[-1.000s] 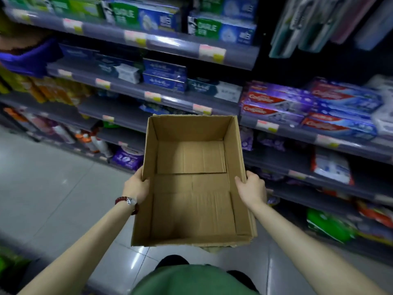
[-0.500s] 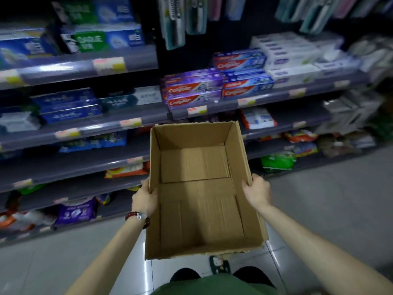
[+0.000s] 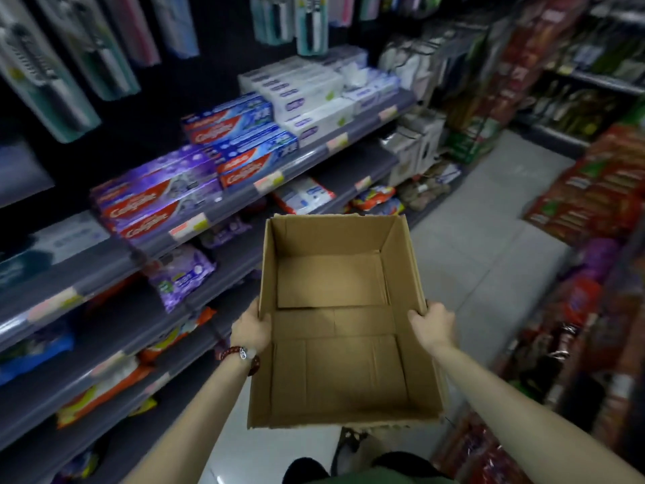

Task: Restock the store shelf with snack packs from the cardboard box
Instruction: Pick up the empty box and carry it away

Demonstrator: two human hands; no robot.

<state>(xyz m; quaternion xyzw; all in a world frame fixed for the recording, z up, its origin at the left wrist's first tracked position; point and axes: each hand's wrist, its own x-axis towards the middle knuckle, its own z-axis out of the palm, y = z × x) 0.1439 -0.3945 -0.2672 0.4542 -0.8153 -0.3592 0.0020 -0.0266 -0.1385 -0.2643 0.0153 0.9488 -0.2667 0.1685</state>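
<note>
1. Box (image 3: 340, 319): open cardboard, nothing inside, held out in the aisle between both hands, above the floor (image 3: 488, 260).
2. Left hand (image 3: 252, 330) grips the box's left wall at the rim, fingers curled round the edge; a bead bracelet (image 3: 241, 354) sits on that wrist.
3. Right hand (image 3: 432, 326) clasps the right wall the same way.
4. Shelf (image 3: 244, 200) runs along the left, carrying toothpaste cartons (image 3: 157, 197); toothbrush packs (image 3: 307, 22) hang above.
5. Red packs (image 3: 600, 190) fill the right side, blurred.

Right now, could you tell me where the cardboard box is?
The cardboard box is centre frame, held over the aisle floor by the left hand and right hand, with toothpaste shelves to its left.
</note>
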